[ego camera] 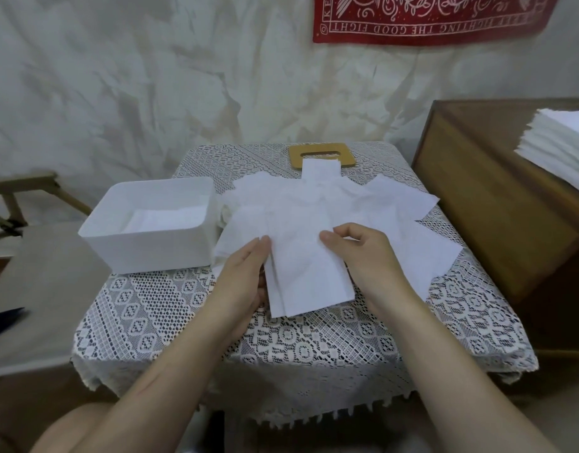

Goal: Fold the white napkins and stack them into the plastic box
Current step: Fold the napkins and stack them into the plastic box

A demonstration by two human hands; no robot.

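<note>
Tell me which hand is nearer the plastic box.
Left. The left hand holds the folded napkin beside the plastic box; the right hand holds its opposite edge, farther off.

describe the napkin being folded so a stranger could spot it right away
On the lace-covered table, right of the white plastic box, lies a spread of loose napkins. The one meant is the narrow folded napkin nearest the viewer, the only one held between the left hand and the right hand.
</note>
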